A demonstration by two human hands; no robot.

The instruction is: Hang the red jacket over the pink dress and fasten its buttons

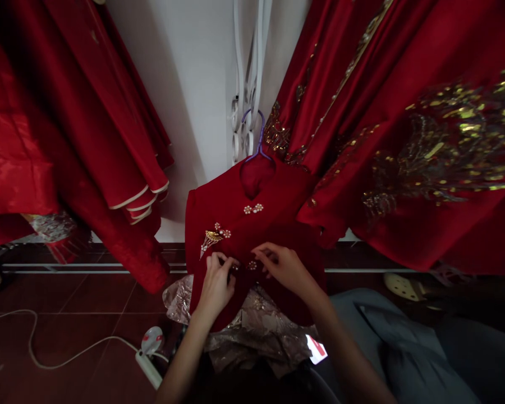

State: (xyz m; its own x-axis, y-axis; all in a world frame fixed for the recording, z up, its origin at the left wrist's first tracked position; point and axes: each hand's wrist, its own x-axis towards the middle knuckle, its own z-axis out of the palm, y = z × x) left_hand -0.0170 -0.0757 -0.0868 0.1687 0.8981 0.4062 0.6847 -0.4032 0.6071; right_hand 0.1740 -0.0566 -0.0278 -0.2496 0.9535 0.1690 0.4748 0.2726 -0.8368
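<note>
Red garment [261, 235] hangs from a purple hanger [262, 133] between other red clothes [122, 112]. Left hand [219, 280] and right hand [283, 267] flank its lower beaded clasp [252, 265], fingers curled narrowly; whether either grips it, one cannot tell.

- Red cloth top [286, 193], right before me, on a thin purple hanger [261, 132].
- Left of it, pale-hemmed red cloth garments [118, 140].
- Right, gold-sequined red cloth garments [441, 163].
- Lower left, an oblong white power strip [148, 368].
</note>
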